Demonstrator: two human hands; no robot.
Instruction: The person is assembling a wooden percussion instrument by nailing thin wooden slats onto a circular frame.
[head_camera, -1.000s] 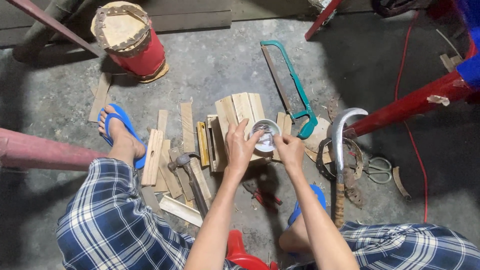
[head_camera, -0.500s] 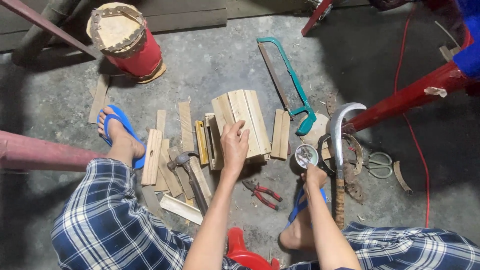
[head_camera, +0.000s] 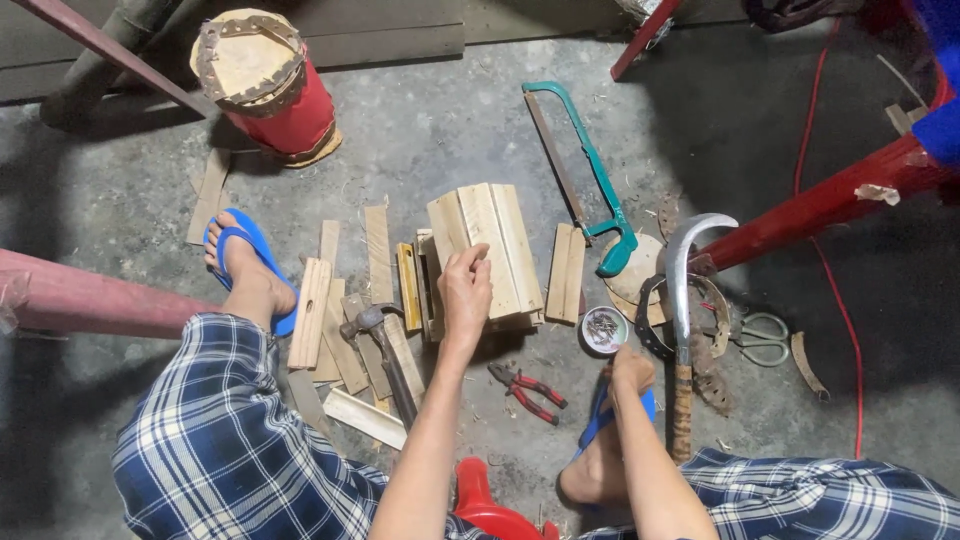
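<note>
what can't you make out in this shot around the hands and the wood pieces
Head view only:
- Contents of the small round tin: too small to tell what the bits are.
- Right hand: its fingers curl under, so whether it holds anything is hidden.
- Stack of wooden slats: the left hand covers its near edge.
- Red plastic seat: cut off by the bottom edge.
- Sickle: its handle end runs under the trouser leg.

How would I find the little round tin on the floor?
Start at the wooden box in the middle of the concrete floor, under the left hand. Look just right and below it, beside the right hand: the small round tin sits there. It alone is shiny, round and full of tiny metal bits.
</note>
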